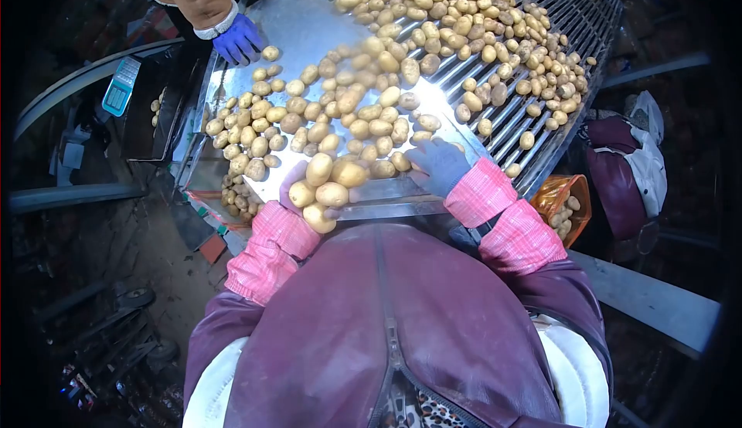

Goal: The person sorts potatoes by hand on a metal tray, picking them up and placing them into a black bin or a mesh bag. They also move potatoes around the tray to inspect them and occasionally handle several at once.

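My left hand [292,184], in a pale purple glove, is at the near edge of the metal table [297,15]. It is curled round several potatoes [332,194], which hide most of its fingers. To the right, my right hand [442,167] wears a blue-grey glove and rests by the same edge. Its fingers reach out beside the loose potatoes [379,127], and nothing shows in its grasp. Pink sleeve covers wrap both wrists.
Slatted rollers [495,107] carry a large heap of potatoes [456,11]. A co-worker's blue-gloved hand [238,40] lies at the table's far left. An orange-lined container [566,210] holds potatoes at right. A teal device with keys [120,86] stands left.
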Action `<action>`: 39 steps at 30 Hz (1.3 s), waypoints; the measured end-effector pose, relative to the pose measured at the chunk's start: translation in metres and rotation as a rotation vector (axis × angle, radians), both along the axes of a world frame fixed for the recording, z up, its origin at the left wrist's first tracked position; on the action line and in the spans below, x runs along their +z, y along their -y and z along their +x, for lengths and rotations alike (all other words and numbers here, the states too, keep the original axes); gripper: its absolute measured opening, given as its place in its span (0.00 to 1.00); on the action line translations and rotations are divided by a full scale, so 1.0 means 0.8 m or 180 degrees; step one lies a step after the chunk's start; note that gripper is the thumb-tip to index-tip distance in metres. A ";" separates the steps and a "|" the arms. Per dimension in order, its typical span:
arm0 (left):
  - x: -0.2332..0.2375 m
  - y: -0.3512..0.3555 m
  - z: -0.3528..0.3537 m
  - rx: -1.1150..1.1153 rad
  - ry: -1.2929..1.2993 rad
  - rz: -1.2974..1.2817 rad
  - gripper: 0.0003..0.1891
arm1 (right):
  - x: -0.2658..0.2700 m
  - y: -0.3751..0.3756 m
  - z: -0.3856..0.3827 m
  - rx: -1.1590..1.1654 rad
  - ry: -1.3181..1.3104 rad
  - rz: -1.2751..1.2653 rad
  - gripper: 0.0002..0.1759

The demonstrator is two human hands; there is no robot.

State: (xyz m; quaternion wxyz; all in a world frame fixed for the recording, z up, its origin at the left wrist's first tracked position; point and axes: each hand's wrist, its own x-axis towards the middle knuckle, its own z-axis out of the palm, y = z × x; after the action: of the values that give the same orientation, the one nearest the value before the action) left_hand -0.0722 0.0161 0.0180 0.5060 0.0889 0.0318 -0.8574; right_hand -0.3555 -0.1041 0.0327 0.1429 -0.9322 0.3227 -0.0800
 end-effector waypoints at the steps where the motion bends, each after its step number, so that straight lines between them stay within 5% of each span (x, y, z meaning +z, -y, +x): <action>1: -0.003 0.000 0.002 -0.0012 0.0026 0.0076 0.33 | -0.007 -0.003 -0.007 0.0041 -0.0244 -0.0222 0.18; 10: 0.018 0.005 0.009 0.0347 0.0361 0.0349 0.35 | 0.021 0.042 0.029 -0.0244 -0.1396 0.0536 0.23; 13: 0.022 0.003 0.012 0.0506 0.0378 0.0263 0.34 | 0.030 0.048 0.021 0.0078 -0.1601 0.0353 0.16; 17: 0.007 -0.003 0.023 0.0621 0.0731 0.0260 0.34 | -0.018 0.103 -0.016 -0.0838 -0.0132 0.0888 0.27; 21: 0.011 -0.003 0.031 0.0557 0.0811 0.0332 0.34 | 0.041 0.158 0.018 -0.1686 0.0864 0.2072 0.35; 26: 0.013 0.001 0.026 0.0649 0.0769 0.0520 0.33 | 0.035 0.211 0.095 -0.0775 -0.1600 0.0717 0.32; 31: 0.010 0.008 0.026 0.0647 0.0733 0.0673 0.31 | -0.023 0.190 0.093 -0.0944 -0.0662 0.0455 0.36; 32: 0.011 0.007 0.026 0.0672 0.0674 0.0669 0.31 | -0.044 0.187 0.080 -0.0611 -0.0392 -0.0057 0.29; 36: 0.021 0.008 0.026 0.0643 0.0551 0.0736 0.30 | 0.007 0.159 0.070 -0.0801 -0.0493 0.0932 0.22; 39: 0.032 0.017 0.031 0.0537 0.0562 0.0731 0.30 | -0.013 0.167 0.071 -0.0989 0.0306 0.0318 0.23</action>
State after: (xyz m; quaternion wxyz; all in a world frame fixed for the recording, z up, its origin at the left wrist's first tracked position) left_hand -0.0477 0.0023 0.0437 0.5635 0.2181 0.0924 -0.7914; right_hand -0.2990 -0.2375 0.0226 0.1903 -0.8580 0.4593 -0.1294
